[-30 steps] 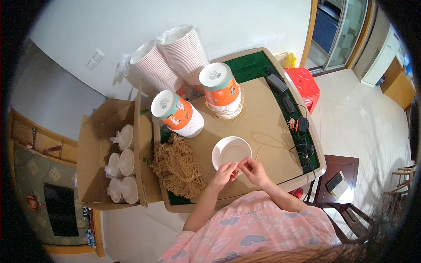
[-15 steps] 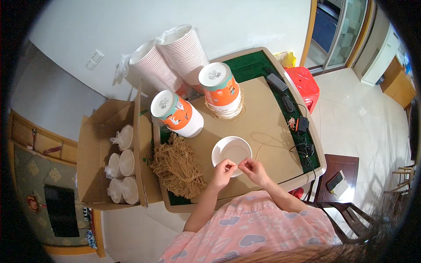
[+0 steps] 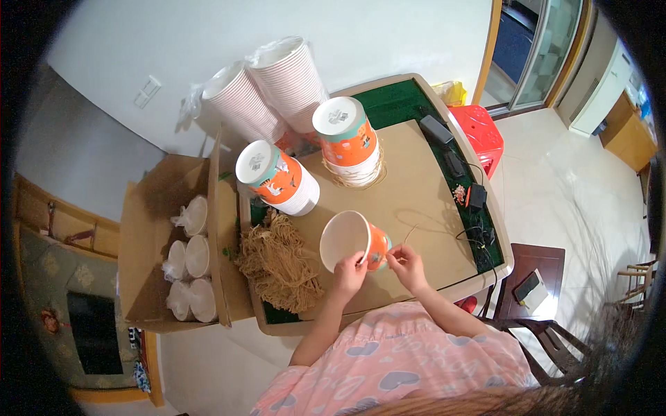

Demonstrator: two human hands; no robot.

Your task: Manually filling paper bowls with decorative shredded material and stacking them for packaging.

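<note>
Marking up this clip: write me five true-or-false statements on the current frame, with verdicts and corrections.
1. The left hand is at the rim of the orange-sided cup. True.
2. The brown string bundle lies to the right of the orange-sided cup. False: it lies to the left.
3. The orange-sided cup stands upside down. False: it is tilted, its open mouth showing.
4. A red stool stands beyond the right side of the table. True.
5. The cardboard box is closed. False: it is open, with cups inside.
</note>
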